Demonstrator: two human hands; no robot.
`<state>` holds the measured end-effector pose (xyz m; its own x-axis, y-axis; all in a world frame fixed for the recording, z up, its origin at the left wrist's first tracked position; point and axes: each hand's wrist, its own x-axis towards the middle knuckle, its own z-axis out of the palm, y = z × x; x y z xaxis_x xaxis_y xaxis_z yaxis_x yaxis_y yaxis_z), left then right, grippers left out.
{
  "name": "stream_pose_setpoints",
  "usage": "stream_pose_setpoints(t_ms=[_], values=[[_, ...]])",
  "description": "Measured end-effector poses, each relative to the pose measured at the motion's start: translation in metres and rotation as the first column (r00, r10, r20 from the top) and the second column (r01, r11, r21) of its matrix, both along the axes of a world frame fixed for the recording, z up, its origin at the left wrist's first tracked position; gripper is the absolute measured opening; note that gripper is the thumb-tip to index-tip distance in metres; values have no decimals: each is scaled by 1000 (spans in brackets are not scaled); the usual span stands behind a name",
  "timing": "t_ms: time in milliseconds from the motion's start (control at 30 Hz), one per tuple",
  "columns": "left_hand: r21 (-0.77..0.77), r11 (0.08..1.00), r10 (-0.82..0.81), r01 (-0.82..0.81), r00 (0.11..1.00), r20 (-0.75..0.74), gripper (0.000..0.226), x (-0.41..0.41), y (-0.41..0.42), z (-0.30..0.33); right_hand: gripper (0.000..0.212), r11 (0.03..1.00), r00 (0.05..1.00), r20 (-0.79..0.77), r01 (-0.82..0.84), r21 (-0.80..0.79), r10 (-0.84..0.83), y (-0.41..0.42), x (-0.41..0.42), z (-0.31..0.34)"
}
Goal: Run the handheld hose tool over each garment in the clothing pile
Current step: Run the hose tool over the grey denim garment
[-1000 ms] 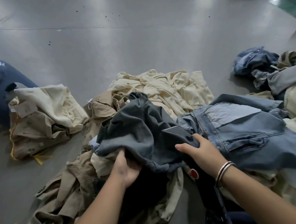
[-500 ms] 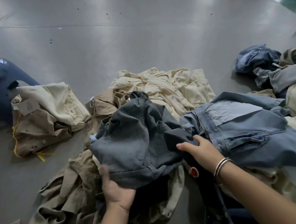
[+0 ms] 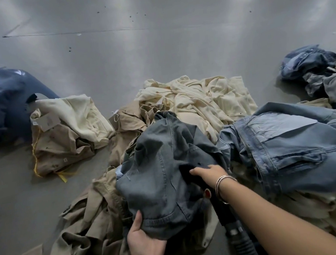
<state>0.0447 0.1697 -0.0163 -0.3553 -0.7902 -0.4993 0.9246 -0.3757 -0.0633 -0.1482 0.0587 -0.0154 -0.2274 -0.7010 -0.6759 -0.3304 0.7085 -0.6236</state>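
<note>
Head view: at lower centre of the frame, a person's left hand (image 3: 144, 248) gripped the hem of a grey denim garment (image 3: 163, 169), thumb on top and fingers curled beneath the fabric, while the right hand (image 3: 210, 174), a bangle at its wrist, held the black hose tool (image 3: 223, 210) with its fingers wrapped around the handle and its nozzle hidden under the grey cloth. The tool's ribbed hose (image 3: 244, 246) trailed off toward the bottom edge. The garment lay on top of the clothing pile (image 3: 197, 97) of cream and khaki pieces at centre, with light blue jeans (image 3: 289, 147) to the right. The step in hand appeared to be treating this grey piece; the next move would likely call for keeping the cloth taut and sweeping the nozzle along it before setting it aside. A paper tag (image 3: 47, 121) sat on the folded stack (image 3: 64, 138) at middle left, its writing too small to read, and a red mark on the tool was likewise illegible
</note>
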Motion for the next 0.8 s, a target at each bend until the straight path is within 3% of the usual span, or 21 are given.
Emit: stream_pose_setpoints(t_ms=[100, 167, 300, 433, 500, 667, 733, 800], values=[[67, 993, 83, -93, 987, 136, 39, 3, -5, -13, 64, 985, 988, -45, 143, -98, -147, -12, -19, 14], [125, 983, 109, -134, 976, 191, 50, 1, -11, -16, 59, 970, 980, -26, 190, -153, -197, -16, -34, 29], [139, 978, 124, -156, 969, 213, 49, -4, -19, -11, 32, 985, 1000, 20, 5, -175, -2, -2, -33, 43], [123, 985, 95, -119, 978, 186, 52, -13, -20, -2, 55, 976, 977, 66, -209, 63, 205, 26, -5, 30], [93, 992, 59, -79, 977, 206, 55, -15, -19, 3, 58, 986, 985, 78, -157, 65, 151, 26, 0, 24], [-57, 995, 97, -86, 969, 229, 62, -8, -28, 18, 50, 983, 994, -69, 77, -164, -89, -3, -25, 40], [-101, 992, 96, -74, 968, 232, 74, -5, -37, 29, 44, 966, 998, -29, 48, -255, -57, -8, -41, 60], [-140, 988, 95, -61, 963, 253, 84, -5, -48, 42, 25, 931, 996, 53, -54, -362, 78, -4, -48, 88]])
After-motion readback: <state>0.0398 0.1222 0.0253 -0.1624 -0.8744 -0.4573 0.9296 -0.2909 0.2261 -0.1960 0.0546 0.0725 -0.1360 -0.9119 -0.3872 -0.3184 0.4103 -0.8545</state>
